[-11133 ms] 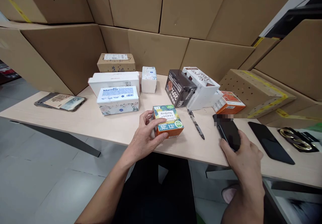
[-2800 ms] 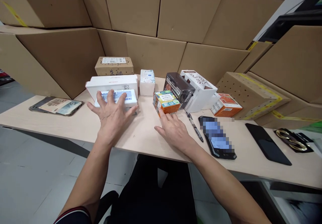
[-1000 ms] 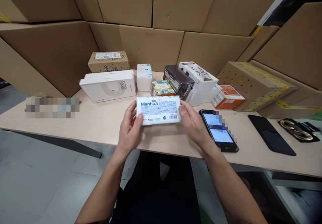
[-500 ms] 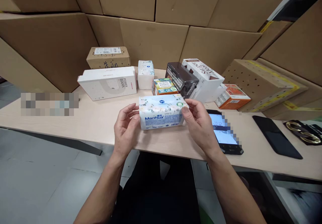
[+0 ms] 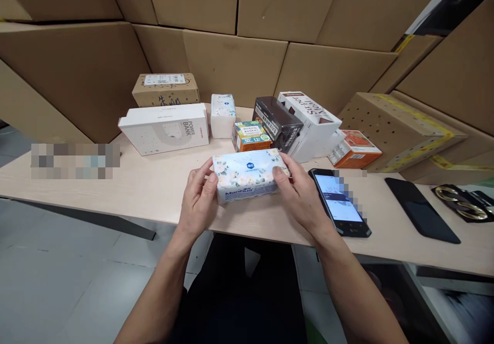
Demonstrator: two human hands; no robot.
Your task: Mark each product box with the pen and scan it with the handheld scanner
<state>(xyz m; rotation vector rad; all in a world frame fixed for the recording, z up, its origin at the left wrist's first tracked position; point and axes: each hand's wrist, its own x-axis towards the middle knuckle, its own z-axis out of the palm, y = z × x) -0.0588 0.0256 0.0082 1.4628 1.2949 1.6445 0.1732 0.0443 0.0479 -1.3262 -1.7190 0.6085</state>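
Observation:
Between my two hands is a pack of tissues (image 5: pixel 249 174), wrapped in pale blue and white plastic with a flower print and the word Manhua on its front side. My left hand (image 5: pixel 198 197) grips the left end, thumb at the front and fingers behind. At the right end, my right hand (image 5: pixel 303 192) has its thumb on the top edge and its fingers around the far side. The pack's floral top faces up, its front side tilted downward. Just behind it stands a small Binking box (image 5: pixel 251 136) in green and orange.
Along the back stand a brown carton (image 5: pixel 165 89), a white power bank box (image 5: pixel 165 127), a second tissue pack (image 5: pixel 223 116), a black box (image 5: pixel 276 120), a white Super Meal box (image 5: pixel 311 120) and an orange box (image 5: pixel 355 149). Right lie a lit handheld device (image 5: pixel 341 202), a black phone (image 5: pixel 422 210) and scissors (image 5: pixel 459 202).
The tissue pack has tipped so that more of its top shows and less of its printed front. My left hand has closed in on its end, and my right hand has shifted slightly left.

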